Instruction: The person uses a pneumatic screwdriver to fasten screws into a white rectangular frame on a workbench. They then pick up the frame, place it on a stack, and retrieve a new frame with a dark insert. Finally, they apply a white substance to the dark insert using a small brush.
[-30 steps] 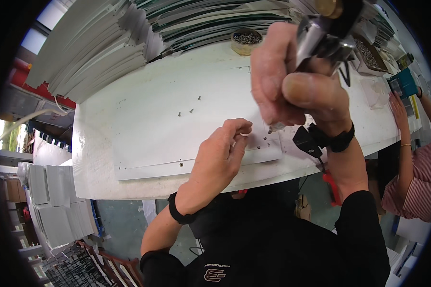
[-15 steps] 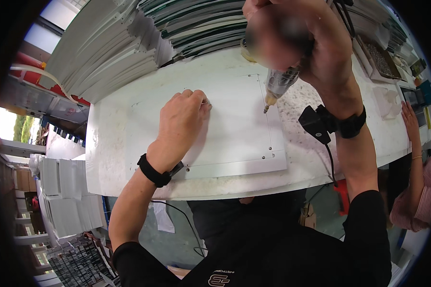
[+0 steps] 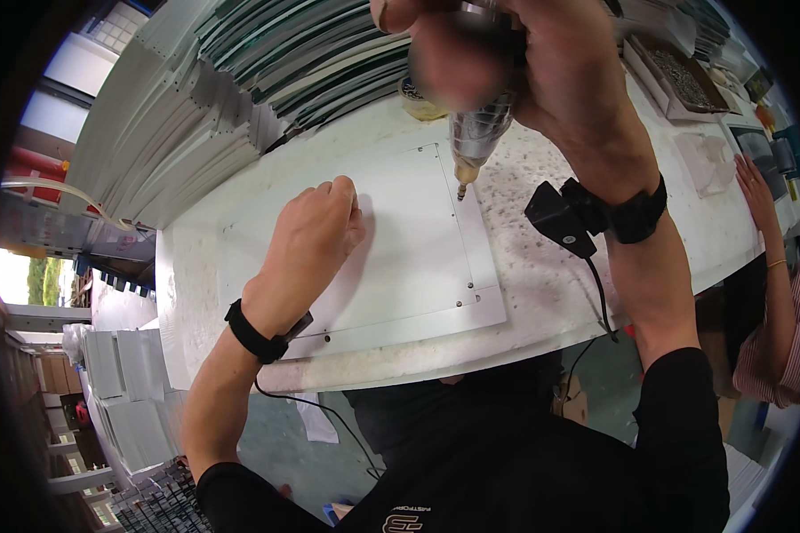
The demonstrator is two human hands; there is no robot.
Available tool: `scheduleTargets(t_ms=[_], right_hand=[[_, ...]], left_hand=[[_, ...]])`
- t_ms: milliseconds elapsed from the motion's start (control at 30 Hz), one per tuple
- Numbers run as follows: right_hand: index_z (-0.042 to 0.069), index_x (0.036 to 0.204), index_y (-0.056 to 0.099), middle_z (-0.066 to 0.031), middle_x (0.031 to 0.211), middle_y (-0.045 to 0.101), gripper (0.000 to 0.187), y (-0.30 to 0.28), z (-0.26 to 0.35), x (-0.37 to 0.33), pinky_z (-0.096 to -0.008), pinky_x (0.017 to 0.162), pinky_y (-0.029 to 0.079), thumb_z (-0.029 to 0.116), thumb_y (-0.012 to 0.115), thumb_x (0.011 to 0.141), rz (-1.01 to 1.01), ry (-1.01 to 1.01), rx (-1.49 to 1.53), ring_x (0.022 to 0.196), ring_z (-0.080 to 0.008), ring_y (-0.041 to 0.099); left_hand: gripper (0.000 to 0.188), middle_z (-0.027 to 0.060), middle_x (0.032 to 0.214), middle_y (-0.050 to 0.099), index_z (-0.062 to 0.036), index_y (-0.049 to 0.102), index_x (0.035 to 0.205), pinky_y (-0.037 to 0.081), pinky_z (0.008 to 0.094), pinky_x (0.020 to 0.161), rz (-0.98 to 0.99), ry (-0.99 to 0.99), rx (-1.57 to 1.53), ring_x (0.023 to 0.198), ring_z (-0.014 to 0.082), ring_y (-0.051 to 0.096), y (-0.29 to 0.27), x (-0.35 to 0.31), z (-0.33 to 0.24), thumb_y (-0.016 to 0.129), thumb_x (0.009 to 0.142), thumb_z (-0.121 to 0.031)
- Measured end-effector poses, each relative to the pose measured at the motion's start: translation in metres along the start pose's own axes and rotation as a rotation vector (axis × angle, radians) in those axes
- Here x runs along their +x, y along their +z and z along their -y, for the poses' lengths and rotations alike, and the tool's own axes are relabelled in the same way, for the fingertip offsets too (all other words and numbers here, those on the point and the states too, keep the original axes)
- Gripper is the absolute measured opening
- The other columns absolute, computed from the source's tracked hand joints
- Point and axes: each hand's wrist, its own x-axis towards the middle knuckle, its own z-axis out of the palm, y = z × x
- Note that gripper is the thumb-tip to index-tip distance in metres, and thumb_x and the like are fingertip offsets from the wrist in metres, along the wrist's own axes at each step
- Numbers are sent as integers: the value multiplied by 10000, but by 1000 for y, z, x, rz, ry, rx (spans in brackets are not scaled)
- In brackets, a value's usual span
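Observation:
A flat white panel (image 3: 400,258) lies on the white-covered table, with a thin seam along its right side and small dark screws (image 3: 471,285) near the lower right corner. Over the panel's left half, my left hand (image 3: 316,226) is closed in a fist; whatever it may hold is hidden. My right hand (image 3: 564,98) grips a power screwdriver (image 3: 482,133) with a clear front housing, pointing down. Its bit is beside the seam on the right edge, close to a small screw (image 3: 453,214). Blurring hides the tool's upper part.
Stacked white and green-edged panels (image 3: 302,53) stand at the back. Behind the screwdriver is a tape roll (image 3: 420,99). A box of small metal parts (image 3: 680,80) sits at the far right, near another person's hand (image 3: 756,191). A cable (image 3: 600,298) hangs from my right wrist device.
The whole view has shifted, so panel and hands appear farther left. The screwdriver bit has come away from the seam, and a small screw now shows beside it. My left fist stays closed.

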Motion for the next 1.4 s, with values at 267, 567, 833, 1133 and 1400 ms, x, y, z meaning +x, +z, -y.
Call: scheduleTargets(t_ms=[267, 567, 833, 1133, 1400], right_hand=[[28, 820, 646, -60, 748, 651, 410, -1, 3, 2, -233, 399, 415, 403, 656, 986, 0, 64, 134, 437, -81, 524], [33, 817, 575, -20, 665, 573, 386, -7, -26, 11, -233, 407, 425, 361, 557, 1022, 4, 131, 397, 420, -68, 483], [45, 831, 564, -31, 683, 595, 381, -9, -38, 13, -231, 388, 443, 358, 531, 1046, 22, 59, 472, 412, -66, 483], [39, 877, 554, -55, 736, 632, 343, -12, -47, 14, -236, 384, 460, 328, 512, 1057, 36, 6, 490, 410, -72, 497], [40, 847, 557, -57, 713, 622, 360, -19, -57, 19, -237, 370, 423, 342, 539, 1044, 157, -42, 374, 401, -79, 476]], left_hand=[[167, 88, 845, 699, 40, 695, 1001, 547, 301, 753, 56, -371, -762, 752, 154, 664, -7, -19, -58, 706, 958, -121], [153, 96, 1045, 684, -10, 585, 1119, 607, 324, 914, 20, -492, -1629, 1000, 159, 690, 29, -26, -49, 657, 1014, -93], [177, 99, 1071, 678, -26, 548, 1156, 596, 347, 957, 21, -460, -1830, 1035, 165, 684, 42, -26, -47, 644, 1026, -99], [154, 84, 1068, 685, -55, 547, 1138, 599, 354, 963, -14, -430, -1859, 1027, 160, 689, 43, -25, -50, 643, 1021, -83], [189, 95, 1098, 692, -10, 571, 1157, 570, 302, 899, -120, -422, -1564, 1037, 160, 689, 36, -19, -60, 661, 994, -40]])
